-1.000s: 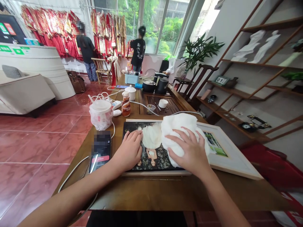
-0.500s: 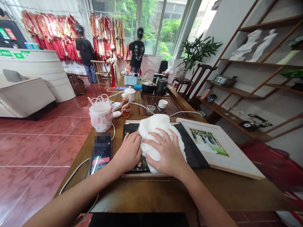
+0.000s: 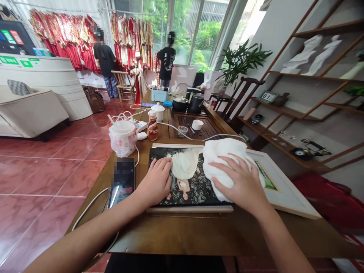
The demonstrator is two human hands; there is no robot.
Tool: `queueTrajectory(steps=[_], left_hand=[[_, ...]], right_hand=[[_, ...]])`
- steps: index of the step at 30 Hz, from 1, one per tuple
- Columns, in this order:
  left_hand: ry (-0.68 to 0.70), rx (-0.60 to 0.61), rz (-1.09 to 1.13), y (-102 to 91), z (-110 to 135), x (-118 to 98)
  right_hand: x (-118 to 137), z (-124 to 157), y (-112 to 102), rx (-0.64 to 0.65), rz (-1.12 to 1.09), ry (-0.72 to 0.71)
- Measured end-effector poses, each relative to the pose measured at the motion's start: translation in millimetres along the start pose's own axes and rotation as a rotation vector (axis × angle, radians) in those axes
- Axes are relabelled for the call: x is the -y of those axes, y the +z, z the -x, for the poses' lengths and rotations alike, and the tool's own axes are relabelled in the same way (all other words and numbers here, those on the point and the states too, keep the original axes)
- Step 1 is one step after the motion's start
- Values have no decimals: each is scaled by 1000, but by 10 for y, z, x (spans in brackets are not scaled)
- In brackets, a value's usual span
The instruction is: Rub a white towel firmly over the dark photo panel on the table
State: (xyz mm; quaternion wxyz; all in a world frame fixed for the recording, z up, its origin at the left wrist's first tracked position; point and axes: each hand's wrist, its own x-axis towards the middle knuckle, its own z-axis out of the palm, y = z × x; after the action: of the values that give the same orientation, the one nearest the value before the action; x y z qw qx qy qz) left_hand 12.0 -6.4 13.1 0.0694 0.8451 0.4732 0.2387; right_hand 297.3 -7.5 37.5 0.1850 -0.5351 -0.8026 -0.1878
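A dark photo print (image 3: 196,185) of figures in pale clothing, one in a wide white skirt, lies flat on the table on a light wooden frame or board whose edge shows. My left hand (image 3: 159,177) rests flat on its left part, fingers stretched out and close together. My right hand (image 3: 241,182) presses down on a bunched, fluffy white cloth (image 3: 223,151) with its fingers spread over it. The cloth covers the print's right side and overlaps a white-framed wedding picture (image 3: 295,197) lying at the right.
Left of the print lie a phone (image 3: 122,182) and its cable. Behind are a plastic-wrapped cup (image 3: 123,136), a brown bottle (image 3: 152,127), a white lidded cup (image 3: 158,112) and a tea tray (image 3: 184,121). Two people (image 3: 104,60) stand by the hanging red garments.
My right hand has slid the white cloth to the right, from the print's middle to its right side, uncovering the pictured figures. My left hand stays almost in place.
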Motion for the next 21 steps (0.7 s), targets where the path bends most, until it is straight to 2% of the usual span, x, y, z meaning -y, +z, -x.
queueTrajectory(steps=[5,13,17,21], left_hand=[[0,-1,-4,9,0,7],[8,5,-18,1,0,0],[10,8,-24,-11,-5,-5],[10,9,-27,-13,-13,0]], right_hand=[[228,-87,-1,-26,-32,-12],[792,-252,-52,62,-188,-108],[812,-283,-53,88,-233,-143],[609,-242,-35,85,-217,-123]])
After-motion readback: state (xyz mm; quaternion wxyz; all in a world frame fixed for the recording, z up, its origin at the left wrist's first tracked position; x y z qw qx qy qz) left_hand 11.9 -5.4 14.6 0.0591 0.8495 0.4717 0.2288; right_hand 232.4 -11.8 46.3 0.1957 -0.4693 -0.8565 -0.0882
